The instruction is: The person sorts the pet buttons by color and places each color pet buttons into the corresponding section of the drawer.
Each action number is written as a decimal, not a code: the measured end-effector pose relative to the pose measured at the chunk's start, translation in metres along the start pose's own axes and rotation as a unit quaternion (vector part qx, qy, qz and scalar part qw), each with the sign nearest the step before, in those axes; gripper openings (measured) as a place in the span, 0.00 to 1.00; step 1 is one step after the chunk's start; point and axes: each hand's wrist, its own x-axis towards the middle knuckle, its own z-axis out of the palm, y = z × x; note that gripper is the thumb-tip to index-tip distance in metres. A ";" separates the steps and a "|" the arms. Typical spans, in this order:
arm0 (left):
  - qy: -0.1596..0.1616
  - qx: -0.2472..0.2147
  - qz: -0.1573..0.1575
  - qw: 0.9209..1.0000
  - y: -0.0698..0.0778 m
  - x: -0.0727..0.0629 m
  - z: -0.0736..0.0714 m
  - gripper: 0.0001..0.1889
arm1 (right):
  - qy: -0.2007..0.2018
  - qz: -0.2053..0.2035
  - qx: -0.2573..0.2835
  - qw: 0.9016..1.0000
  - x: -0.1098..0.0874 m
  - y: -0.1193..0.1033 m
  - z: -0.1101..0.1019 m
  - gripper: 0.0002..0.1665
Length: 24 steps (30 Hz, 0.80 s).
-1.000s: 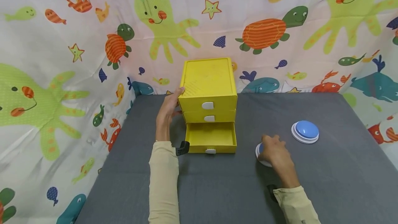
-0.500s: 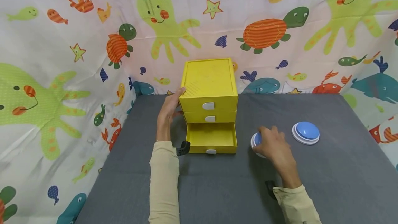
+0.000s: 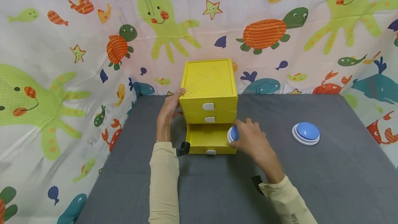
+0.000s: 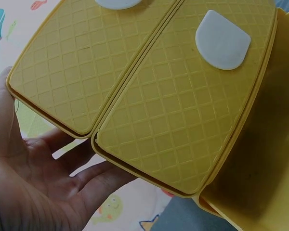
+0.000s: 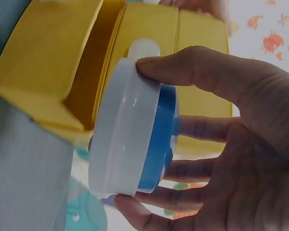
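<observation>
A yellow drawer unit [image 3: 209, 78] stands at the back of the table, its bottom drawer [image 3: 199, 149] pulled out. My left hand [image 3: 168, 111] rests against the unit's left side; in the left wrist view its fingers [image 4: 98, 180] reach along that side, with the thumb at the top corner. My right hand [image 3: 252, 139] grips a round push button [image 3: 234, 133] with a blue dome and white base, tilted on edge at the open drawer's right side. The right wrist view shows the thumb and fingers around the white base [image 5: 118, 130].
A second blue-and-white push button [image 3: 306, 132] lies on the grey tablecloth [image 3: 211, 189] at the right. The two upper drawers, with white handles [image 3: 208, 106], are closed. A sea-animal printed curtain [image 3: 199, 27] hangs behind and along the sides.
My right hand has lifted the push button from the table and carried it left to the open bottom drawer. The left hand has stayed at the unit's side.
</observation>
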 end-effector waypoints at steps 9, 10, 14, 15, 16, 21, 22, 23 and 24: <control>0.001 0.007 -0.002 1.000 0.001 -0.001 0.000 0.44 | -0.007 -0.061 0.020 0.998 0.017 -0.027 0.020 0.38; 0.001 0.007 -0.002 1.000 0.001 -0.001 -0.001 0.44 | -0.008 -0.067 0.022 0.998 0.018 -0.031 0.022 0.38; 0.001 0.008 0.000 1.000 0.001 -0.001 -0.002 0.44 | -0.012 -0.080 0.025 0.996 0.023 -0.046 0.033 0.35; 0.002 0.009 0.000 1.000 0.001 -0.001 -0.002 0.44 | -0.012 -0.082 0.026 0.996 0.024 -0.050 0.035 0.34; 0.002 0.010 0.000 1.000 0.001 -0.001 -0.002 0.44 | -0.013 -0.083 0.026 0.996 0.025 -0.054 0.038 0.33; 0.005 0.011 0.000 1.000 0.001 0.001 -0.001 0.44 | -0.007 -0.079 0.014 0.997 0.031 -0.068 0.051 0.27; 0.005 0.012 -0.001 1.000 0.001 0.001 -0.001 0.44 | -0.005 -0.078 0.010 0.997 0.032 -0.070 0.053 0.25; 0.006 0.012 -0.001 1.000 0.001 0.001 -0.001 0.44 | -0.002 -0.077 0.004 0.997 0.033 -0.071 0.055 0.23; 0.006 0.013 -0.001 1.000 0.001 0.000 -0.001 0.44 | 0.002 -0.076 -0.001 0.997 0.033 -0.073 0.057 0.21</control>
